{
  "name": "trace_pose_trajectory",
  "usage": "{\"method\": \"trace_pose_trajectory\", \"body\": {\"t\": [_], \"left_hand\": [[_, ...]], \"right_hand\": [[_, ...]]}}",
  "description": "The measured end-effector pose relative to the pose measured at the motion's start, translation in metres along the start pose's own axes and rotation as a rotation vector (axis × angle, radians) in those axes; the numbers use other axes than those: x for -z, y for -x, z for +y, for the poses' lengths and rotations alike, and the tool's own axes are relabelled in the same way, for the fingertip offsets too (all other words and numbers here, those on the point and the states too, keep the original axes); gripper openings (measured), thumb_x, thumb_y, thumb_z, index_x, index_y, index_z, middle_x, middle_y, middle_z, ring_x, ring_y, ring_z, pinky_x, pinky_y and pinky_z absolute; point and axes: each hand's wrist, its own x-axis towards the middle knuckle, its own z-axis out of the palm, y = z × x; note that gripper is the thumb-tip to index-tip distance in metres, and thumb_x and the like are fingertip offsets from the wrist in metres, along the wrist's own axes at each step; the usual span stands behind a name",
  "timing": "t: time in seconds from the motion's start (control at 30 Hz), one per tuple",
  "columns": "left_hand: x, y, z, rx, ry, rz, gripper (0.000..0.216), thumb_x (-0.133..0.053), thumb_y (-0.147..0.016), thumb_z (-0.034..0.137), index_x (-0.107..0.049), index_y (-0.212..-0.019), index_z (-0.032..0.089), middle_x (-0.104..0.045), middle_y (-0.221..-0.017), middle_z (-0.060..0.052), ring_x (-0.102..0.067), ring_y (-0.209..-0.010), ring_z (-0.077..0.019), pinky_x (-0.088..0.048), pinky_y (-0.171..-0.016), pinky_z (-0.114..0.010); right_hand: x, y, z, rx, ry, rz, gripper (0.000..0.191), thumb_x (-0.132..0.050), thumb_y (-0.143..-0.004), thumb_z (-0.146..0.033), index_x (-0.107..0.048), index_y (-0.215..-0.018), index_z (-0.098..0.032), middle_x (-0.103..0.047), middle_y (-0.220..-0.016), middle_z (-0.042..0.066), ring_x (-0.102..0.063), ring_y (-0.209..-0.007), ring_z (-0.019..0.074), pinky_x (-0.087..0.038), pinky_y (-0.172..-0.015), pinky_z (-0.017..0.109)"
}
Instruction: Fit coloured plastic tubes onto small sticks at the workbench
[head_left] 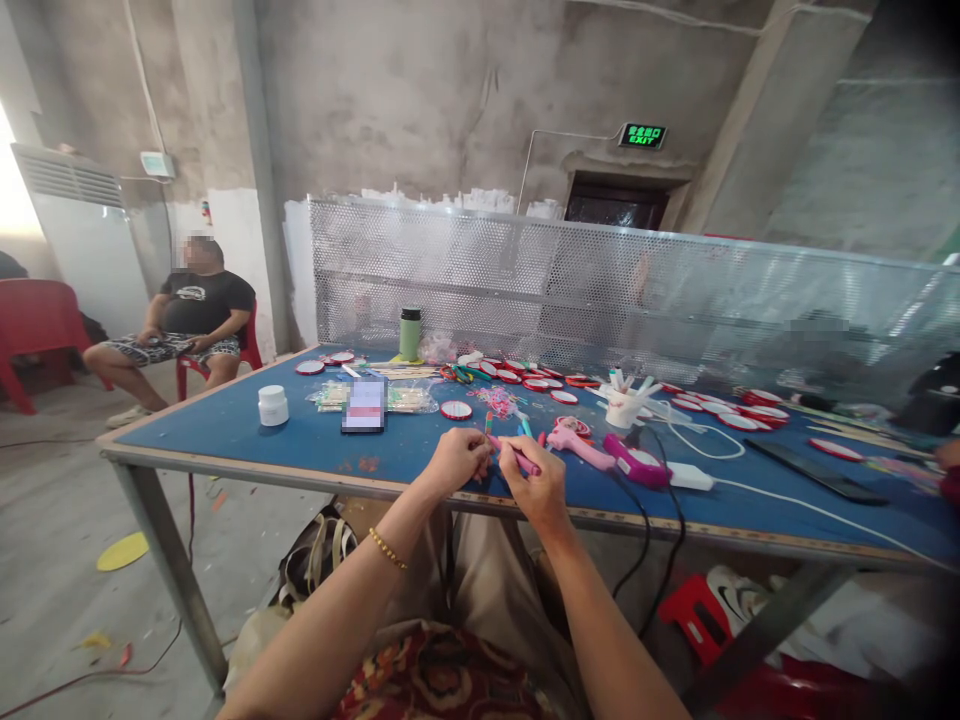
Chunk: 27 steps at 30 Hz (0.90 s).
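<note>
Near the table's front edge my right hand (pixel 536 485) is closed around a slim pink pen-like tool (pixel 527 463), its tip pointing toward my left hand. My left hand (pixel 460 460) sits just beside that tip with its fingers pinched together. What they pinch is too small and hidden to make out. Right behind the hands lies a pile of small colourful pieces (pixel 496 402). A pink hot glue gun (pixel 577 445) rests to the right of my right hand, with a purple device (pixel 636 462) beside it.
On the blue table (pixel 225 428) stand a white jar (pixel 274 406), a phone (pixel 364 405), a green bottle (pixel 409 335) and a white cup of sticks (pixel 621 408). Several red-rimmed discs (pixel 456 410) are scattered about. Cables run rightward. A perforated metal panel (pixel 450 270) lines the back. A person (pixel 202 300) sits at left.
</note>
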Motion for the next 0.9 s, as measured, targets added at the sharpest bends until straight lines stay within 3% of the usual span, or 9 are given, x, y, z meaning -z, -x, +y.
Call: {"method": "trace_pose_trajectory", "body": {"t": [0.9], "left_hand": [[0.0, -0.0014, -0.002, -0.003, -0.016, -0.004, 0.023, -0.051, -0.083, 0.019, -0.057, -0.062, 0.015, -0.06, -0.053, 0.002, -0.054, -0.046, -0.0087, -0.043, -0.051, -0.018]], "right_hand": [[-0.0011, 0.0009, 0.0026, 0.017, 0.008, 0.029, 0.016, -0.054, -0.097, -0.019, -0.066, -0.087, -0.021, -0.072, -0.076, 0.001, -0.067, -0.066, 0.0133, -0.053, -0.068, 0.025]]}}
